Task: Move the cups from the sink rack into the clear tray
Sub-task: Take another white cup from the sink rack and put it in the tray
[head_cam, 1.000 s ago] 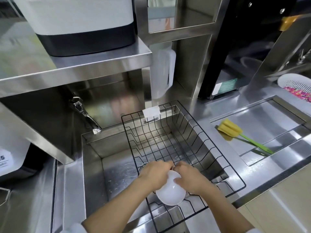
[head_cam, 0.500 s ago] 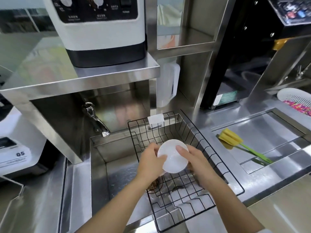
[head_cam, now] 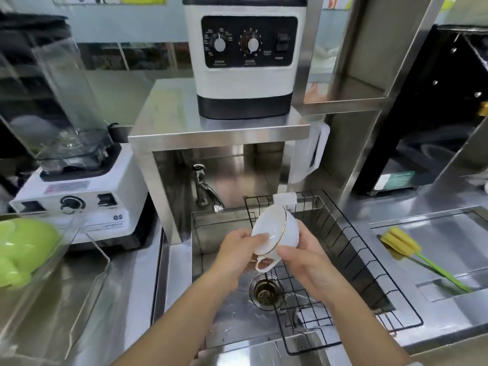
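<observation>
A white cup (head_cam: 277,228) with a gold rim and a handle pointing down is held tilted above the sink, its mouth facing left. My left hand (head_cam: 235,253) grips its rim from the left, and my right hand (head_cam: 303,257) holds its body from the right. Below and to the right lies the black wire sink rack (head_cam: 351,262), with no other cups visible in it. The clear tray (head_cam: 52,273) stands on the counter at the far left and holds green cups (head_cam: 23,247).
A tap (head_cam: 206,191) juts out under a steel shelf carrying a white appliance (head_cam: 245,62). A blender (head_cam: 71,165) stands behind the tray. The sink drain (head_cam: 265,293) lies under the cup. A yellow sponge brush (head_cam: 404,247) rests on the right drainboard.
Both hands have lifted the white cup out of the rack and turned it so its mouth faces left. The view has swung left, bringing the clear tray and blender into sight.
</observation>
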`<state>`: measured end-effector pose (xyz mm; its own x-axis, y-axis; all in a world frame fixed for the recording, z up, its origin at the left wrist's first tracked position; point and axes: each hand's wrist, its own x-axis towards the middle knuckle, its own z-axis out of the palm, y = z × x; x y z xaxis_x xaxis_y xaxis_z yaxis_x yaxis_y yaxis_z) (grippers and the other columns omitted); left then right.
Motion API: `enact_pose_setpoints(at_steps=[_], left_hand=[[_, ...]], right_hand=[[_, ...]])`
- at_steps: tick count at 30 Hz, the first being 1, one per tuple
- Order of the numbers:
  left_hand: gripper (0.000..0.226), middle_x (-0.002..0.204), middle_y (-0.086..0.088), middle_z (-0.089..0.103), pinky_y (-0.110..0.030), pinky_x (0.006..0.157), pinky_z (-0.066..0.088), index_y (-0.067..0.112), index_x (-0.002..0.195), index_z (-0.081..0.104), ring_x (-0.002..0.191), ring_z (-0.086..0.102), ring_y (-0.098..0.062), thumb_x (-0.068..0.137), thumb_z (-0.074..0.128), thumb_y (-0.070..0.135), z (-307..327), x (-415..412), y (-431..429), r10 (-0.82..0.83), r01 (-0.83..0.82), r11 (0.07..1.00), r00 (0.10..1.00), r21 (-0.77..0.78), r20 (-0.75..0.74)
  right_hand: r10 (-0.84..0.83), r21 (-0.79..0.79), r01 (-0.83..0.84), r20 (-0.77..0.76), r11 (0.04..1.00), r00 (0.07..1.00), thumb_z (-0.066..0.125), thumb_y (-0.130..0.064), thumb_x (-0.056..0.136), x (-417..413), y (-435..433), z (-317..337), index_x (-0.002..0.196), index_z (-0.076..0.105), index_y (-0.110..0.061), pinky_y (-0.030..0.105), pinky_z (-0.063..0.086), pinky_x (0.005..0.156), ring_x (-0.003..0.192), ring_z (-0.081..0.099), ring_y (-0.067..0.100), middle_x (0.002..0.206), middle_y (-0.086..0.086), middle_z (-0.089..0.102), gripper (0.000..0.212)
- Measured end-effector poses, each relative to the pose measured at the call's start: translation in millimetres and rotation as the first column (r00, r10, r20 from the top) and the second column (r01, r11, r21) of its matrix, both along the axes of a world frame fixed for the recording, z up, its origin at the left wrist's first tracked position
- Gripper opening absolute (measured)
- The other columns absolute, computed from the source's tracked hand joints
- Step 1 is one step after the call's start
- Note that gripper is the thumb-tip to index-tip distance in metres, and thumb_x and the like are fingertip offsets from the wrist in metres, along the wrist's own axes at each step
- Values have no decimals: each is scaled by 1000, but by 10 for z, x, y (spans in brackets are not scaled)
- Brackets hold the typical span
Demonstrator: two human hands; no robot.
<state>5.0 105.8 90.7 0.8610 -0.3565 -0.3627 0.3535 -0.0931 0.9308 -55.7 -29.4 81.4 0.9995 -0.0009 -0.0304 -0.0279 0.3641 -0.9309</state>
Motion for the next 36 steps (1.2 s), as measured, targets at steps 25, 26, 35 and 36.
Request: enact_pose_setpoints(at_steps=[25,26,35,36], left_hand=[[50,109,15,59,-29,90,44,29,103,51,104,53,4,63,78,43,699,0,2733,-220,38,951,781,307,584],[51,111,13,59,-27,92,43,27,104,51,106,53,2,64,79,41,717,-8,2828,-221,37,951,775,307,592],[61,111,24,53,-16,88,40,38,107,49,107,48,7,54,77,52,754,-100,3722,-156,-124,925,737,359,658],[62,113,24,53,-23,92,41,40,107,47,110,47,4,54,76,54,741,-106,3802,-158,-132,919,740,372,653]], right_hand=[[166,-504,-70,147,861,975,87,-31,35,342,2279,406,116,41,-42,25,51,79,102,59,9,119,1,57,93],[173,-504,-66,168,861,970,88,-30,35,347,2356,415,116,42,-40,23,51,80,103,59,8,119,0,57,94],[266,-593,-56,272,803,925,88,-35,41,430,3099,509,109,42,-48,8,44,82,104,54,-3,109,-32,53,83],[282,-595,-71,268,800,921,87,-36,41,443,3176,512,110,42,-47,9,44,82,104,53,-3,109,-32,52,83]])
